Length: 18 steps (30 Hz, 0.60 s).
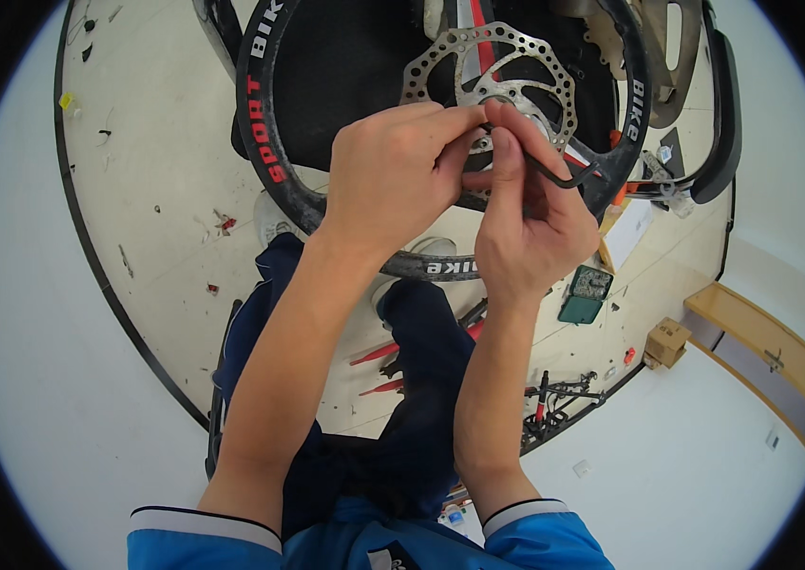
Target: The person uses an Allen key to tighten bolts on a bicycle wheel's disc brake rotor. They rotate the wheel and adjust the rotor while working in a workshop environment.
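Note:
A black bicycle wheel (252, 123) with white and red lettering lies in front of me, a silver brake disc (416, 78) full of holes at its hub. Over the disc both hands meet. The fingers of my right hand (537, 228) are closed round a black L-shaped hex key (550, 177), its bent end sticking out to the right. My left hand (388, 171) is pinched by the other end of the key, near the disc's centre. Whatever sits between its thumb and finger is hidden.
A green case (581, 309) of small parts lies open on the floor to the right. Beyond it are a cardboard box (666, 342) and a black bicycle frame (554, 404). Scraps (224, 223) litter the floor at left. My legs (421, 351) are below the wheel.

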Available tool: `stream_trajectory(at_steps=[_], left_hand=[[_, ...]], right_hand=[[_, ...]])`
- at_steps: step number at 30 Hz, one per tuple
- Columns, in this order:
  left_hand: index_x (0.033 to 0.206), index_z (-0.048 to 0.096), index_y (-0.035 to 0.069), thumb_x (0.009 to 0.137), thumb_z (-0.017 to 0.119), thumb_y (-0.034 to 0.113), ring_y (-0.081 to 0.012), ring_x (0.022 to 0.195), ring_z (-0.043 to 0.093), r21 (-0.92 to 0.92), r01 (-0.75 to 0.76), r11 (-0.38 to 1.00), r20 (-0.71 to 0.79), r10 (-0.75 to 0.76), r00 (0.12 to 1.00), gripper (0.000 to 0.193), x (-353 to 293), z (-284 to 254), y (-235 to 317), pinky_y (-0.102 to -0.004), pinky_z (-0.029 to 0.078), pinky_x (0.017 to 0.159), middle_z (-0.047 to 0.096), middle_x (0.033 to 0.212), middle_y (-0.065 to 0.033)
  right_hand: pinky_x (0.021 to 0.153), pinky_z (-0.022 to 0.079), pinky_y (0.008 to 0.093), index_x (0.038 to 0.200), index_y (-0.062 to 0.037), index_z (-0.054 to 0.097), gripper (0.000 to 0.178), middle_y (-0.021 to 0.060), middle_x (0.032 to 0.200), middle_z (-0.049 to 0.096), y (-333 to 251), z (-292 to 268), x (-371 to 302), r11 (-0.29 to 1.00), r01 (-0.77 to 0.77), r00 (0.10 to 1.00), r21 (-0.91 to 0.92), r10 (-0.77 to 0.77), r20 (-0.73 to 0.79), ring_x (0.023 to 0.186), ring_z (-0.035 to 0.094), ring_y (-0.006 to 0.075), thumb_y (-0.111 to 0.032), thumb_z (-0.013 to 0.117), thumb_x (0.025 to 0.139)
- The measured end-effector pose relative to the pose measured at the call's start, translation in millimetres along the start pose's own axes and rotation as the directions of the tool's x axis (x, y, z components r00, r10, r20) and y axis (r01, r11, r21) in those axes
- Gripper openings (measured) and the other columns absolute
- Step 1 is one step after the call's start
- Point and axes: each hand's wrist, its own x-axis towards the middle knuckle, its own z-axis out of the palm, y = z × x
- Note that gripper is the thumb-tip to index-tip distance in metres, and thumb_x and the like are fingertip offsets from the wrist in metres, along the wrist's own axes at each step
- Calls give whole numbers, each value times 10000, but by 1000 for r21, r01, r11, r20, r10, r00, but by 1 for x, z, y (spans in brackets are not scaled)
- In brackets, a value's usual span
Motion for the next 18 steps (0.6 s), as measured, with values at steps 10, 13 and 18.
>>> stream_trajectory(at_steps=[10, 13, 18], left_hand=[[1005, 763, 45, 800, 746, 13, -154, 566, 582, -34, -38, 999, -22, 37, 999, 208, 2, -3, 0, -265, 445, 520, 656, 711, -55], [950, 761, 62, 800, 732, 57, -216, 597, 624, 0, -10, 1000, -31, 10, 999, 153, 2, -3, 1, -314, 476, 526, 659, 702, -57], [948, 754, 49, 799, 717, 48, -237, 607, 638, -19, -28, 999, -59, 26, 998, 153, 1, 3, 4, -330, 487, 530, 666, 715, -72]], right_hand=[[475, 385, 179, 1042, -3, 771, 200, 57, 894, 769, 7, -7, -1, 990, 64, 998, -127, -62, 20, 594, 601, 57, 1, 782, 843], [449, 327, 170, 1097, 3, 752, 253, 65, 983, 777, 4, 2, -3, 999, 35, 999, 25, -35, -11, 588, 565, 30, 61, 706, 854], [459, 343, 158, 1101, 6, 747, 262, 73, 1037, 779, 0, -1, 0, 998, 54, 997, -20, -53, 55, 595, 560, 16, 87, 670, 864]])
